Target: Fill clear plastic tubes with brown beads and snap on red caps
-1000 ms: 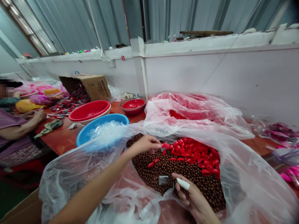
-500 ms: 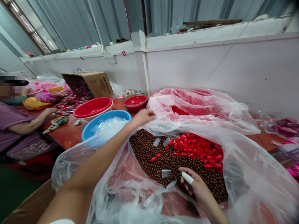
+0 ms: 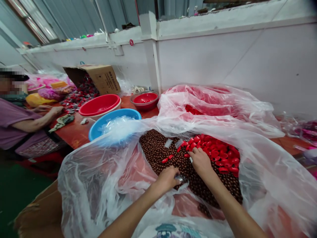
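Head view: left hand point(image 3: 166, 178) perhaps hides clear piece point(image 3: 180, 178).

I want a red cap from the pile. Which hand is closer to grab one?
The right hand, probably. Its fingertips already rest at the edge of the red caps, while the left hand sits lower on the brown beads, pinching a small clear piece.

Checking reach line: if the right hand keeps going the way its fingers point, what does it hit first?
Most likely the red caps: the right hand points up and away over the brown beads, fingertips already at the pile's edge.
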{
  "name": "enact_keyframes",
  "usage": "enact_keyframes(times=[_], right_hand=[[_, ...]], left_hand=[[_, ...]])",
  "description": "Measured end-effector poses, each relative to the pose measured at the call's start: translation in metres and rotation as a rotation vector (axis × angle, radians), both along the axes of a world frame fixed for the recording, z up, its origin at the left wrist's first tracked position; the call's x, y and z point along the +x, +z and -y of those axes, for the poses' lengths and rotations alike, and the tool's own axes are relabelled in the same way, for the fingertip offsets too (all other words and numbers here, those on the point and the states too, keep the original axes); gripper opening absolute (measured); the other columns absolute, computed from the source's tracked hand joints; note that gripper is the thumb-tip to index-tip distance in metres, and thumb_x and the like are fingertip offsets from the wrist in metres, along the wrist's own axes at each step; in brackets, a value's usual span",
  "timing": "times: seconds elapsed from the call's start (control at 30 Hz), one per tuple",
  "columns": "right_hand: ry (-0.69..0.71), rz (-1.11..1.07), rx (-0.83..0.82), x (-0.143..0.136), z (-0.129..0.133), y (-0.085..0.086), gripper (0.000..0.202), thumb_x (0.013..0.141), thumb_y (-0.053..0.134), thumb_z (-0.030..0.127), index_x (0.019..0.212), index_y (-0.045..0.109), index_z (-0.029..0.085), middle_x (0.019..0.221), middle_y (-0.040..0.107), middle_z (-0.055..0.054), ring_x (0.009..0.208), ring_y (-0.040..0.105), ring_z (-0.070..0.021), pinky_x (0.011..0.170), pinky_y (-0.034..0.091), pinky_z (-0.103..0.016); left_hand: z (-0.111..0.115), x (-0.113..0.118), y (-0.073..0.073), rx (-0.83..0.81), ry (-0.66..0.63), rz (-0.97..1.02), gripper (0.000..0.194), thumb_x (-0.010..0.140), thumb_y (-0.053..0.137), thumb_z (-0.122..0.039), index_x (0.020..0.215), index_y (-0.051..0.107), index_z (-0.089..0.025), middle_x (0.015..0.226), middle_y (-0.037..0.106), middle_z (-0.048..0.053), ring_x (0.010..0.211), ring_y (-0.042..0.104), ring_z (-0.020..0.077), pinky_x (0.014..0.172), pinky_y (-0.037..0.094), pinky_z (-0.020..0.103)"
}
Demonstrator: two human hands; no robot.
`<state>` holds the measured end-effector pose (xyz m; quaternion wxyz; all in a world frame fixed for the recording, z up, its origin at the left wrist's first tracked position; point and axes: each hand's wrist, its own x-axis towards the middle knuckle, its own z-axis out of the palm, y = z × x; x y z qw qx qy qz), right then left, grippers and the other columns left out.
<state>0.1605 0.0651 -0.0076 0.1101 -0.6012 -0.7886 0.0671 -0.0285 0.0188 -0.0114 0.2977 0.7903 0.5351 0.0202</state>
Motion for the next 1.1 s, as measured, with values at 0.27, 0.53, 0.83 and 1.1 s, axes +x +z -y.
enact_keyframes(times=[0.27,0.53,0.83,1.1], right_hand=[[-0.032,-0.054,-0.006,0.020,0.012,-0.008,0.032,0.076,0.047,0.006,0.097,0.066,0.022,0.100,0.061,-0.007,0.096,0.050,-0.0221,0.084,0.036,-0.031],[-0.328,-0.873,0.011,0.050,0.064,-0.006,0.039,0.084,0.047,0.032,0.122,0.053,0.027,0.117,0.055,-0.005,0.103,0.052,-0.0214,0.087,0.040,-0.035],[-0.653,-1.430,-0.290,0.055,0.100,-0.011,0.039,0.070,0.064,0.034,0.107,0.061,0.023,0.069,0.062,0.000,0.051,0.048,-0.0104,0.042,0.033,-0.020],[-0.587,-1.665,-0.481,0.048,0.101,-0.022,0.037,0.067,0.067,0.029,0.103,0.058,0.021,0.081,0.068,-0.003,0.056,0.055,-0.0102,0.042,0.033,-0.017]], left_hand=[[-0.006,-0.012,-0.001,-0.049,0.145,0.042,0.025,0.071,0.059,-0.027,0.093,0.067,-0.018,0.091,0.066,0.005,0.083,0.058,0.0190,0.073,0.039,0.025],[-0.016,0.026,-0.023,-0.014,0.120,0.239,0.028,0.079,0.050,-0.035,0.086,0.069,-0.016,0.082,0.068,0.005,0.074,0.058,0.0174,0.068,0.039,0.025],[-0.020,0.041,-0.034,-0.312,0.289,0.678,0.027,0.071,0.059,-0.035,0.086,0.065,-0.013,0.075,0.065,0.002,0.063,0.056,0.0141,0.060,0.042,0.024],[-0.022,0.047,-0.040,-0.499,0.433,0.977,0.034,0.057,0.072,-0.031,0.083,0.064,-0.011,0.074,0.064,0.003,0.066,0.057,0.0145,0.064,0.044,0.026]])
